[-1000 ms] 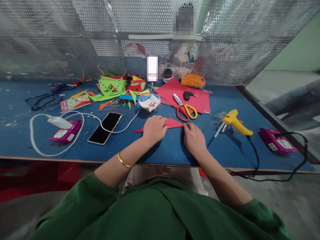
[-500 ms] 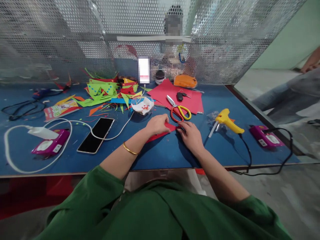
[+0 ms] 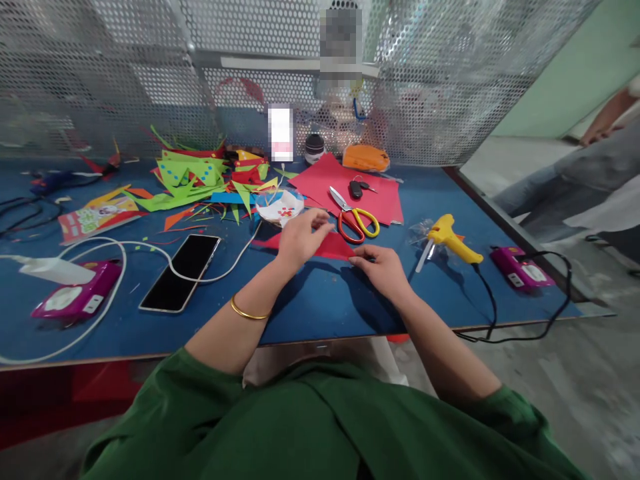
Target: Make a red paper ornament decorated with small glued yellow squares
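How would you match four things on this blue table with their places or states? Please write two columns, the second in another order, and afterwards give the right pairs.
Column one
1. Narrow red paper piece
2. Metal scissors with red and yellow handles
3. Yellow plastic glue gun
4. Flat rectangular phone with a black screen

Column two
A. A white cable lies across it.
B. The right hand touches it.
C. A black cord leaves its handle.
D. It lies partly on large red paper sheets.

Right pairs: 1-B, 2-D, 3-C, 4-A.
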Motion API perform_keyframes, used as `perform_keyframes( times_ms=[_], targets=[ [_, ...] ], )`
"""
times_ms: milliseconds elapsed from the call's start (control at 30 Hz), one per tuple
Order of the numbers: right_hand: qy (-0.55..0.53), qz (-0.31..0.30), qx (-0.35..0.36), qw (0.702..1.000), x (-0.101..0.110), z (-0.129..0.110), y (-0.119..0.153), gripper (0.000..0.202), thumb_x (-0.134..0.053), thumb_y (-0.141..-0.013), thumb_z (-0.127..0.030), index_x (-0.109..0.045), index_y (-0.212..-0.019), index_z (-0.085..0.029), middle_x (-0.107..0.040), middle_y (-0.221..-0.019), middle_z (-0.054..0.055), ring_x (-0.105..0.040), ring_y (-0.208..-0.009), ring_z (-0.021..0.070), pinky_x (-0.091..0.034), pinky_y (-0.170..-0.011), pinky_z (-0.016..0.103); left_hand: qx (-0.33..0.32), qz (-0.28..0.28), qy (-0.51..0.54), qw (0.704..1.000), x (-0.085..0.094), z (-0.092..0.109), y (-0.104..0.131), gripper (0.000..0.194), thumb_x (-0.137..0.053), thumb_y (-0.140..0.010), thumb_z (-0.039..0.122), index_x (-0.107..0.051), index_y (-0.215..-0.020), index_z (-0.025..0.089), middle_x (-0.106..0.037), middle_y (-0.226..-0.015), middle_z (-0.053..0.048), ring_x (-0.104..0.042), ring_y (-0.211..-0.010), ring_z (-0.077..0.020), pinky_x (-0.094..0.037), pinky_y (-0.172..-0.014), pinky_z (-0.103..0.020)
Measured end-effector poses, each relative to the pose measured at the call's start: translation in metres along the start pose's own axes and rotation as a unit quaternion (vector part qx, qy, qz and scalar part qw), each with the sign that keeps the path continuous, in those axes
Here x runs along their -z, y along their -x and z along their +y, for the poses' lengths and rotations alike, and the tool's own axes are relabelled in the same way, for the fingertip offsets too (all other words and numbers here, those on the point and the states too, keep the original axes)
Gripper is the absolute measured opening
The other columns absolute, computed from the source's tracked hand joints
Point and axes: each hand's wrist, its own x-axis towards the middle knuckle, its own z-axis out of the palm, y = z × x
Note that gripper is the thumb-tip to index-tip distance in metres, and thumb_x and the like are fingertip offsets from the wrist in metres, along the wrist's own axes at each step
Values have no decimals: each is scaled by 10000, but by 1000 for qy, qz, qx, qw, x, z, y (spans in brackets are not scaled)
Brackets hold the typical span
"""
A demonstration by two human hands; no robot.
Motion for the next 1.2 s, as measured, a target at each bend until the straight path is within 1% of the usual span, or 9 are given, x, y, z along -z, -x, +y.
perform_keyframes(
  times_ms=[67,133,233,367,567,733,933,1100,1200],
  targets=[
    [-52,25,-22,998,3,-1,0,193,-669,-766,-374,-735,-782,-192,-698,-683,4,-594,-640,155,-443,-652,287,-6,174,55,983,3,11,5,174,-636,-911,318,-691,-809,188,-736,-753,-26,-644,-686,-135,-479,-676,-261],
    [-100,46,-37,993,8,-3,1,233,-675,-755,-417,-728,-790,-193,-708,-707,9,-609,-664,157,-465,-676,293,-11,224,119,967,2,23,13,430,-609,-935,408,-594,-557,203,-587,-496,18,-535,-494,-103,-428,-563,-250],
    [-151,73,-52,985,18,-10,4,236,-707,-723,-429,-723,-786,-202,-720,-729,8,-629,-704,162,-485,-723,303,77,114,240,961,-8,37,27,568,-617,-909,519,-553,-439,206,-480,-368,35,-473,-373,-86,-404,-481,-242],
    [-184,92,-59,977,18,-16,14,214,-723,-720,-410,-729,-789,-207,-725,-735,3,-635,-721,160,-495,-743,307,240,-26,384,891,-27,43,34,426,-735,-770,574,-703,-642,169,-709,-612,-44,-619,-491,-130,-404,-443,-226],
    [-175,97,-50,978,-4,-14,21,287,-703,-761,-450,-724,-861,-182,-724,-754,29,-637,-697,174,-516,-705,323,245,33,396,884,-33,33,30,298,-723,-765,459,-712,-751,161,-711,-676,-35,-663,-634,-159,-447,-542,-238],
    [-113,134,-14,984,1,-16,8,512,-705,-779,-448,-616,-1223,-210,-707,-1170,83,-626,-698,147,-520,-719,333,214,28,344,914,-26,27,25,266,-729,-755,392,-670,-631,165,-625,-540,5,-560,-540,-135,-392,-527,-245],
    [-27,35,23,999,9,-20,-1,231,-564,-887,-384,-654,-746,-224,-598,-550,-34,-571,-508,145,-448,-579,282,200,30,310,929,-21,14,16,276,-694,-777,394,-633,-623,174,-561,-570,39,-463,-546,-106,-358,-525,-232],
    [32,98,28,994,29,-21,17,296,-432,-965,-395,-617,-808,-226,-556,-575,-31,-553,-543,149,-434,-602,283,251,6,283,926,-14,0,6,226,-650,-791,386,-689,-733,171,-581,-575,27,-467,-493,-113,-379,-490,-242],
    [78,95,34,992,59,-16,27,218,-549,-893,-397,-673,-917,-220,-666,-744,12,-571,-586,158,-448,-639,308,266,-33,253,930,-9,-6,5,199,-669,-769,356,-719,-732,167,-578,-537,16,-445,-453,-110,-343,-454,-243]
  ],
)
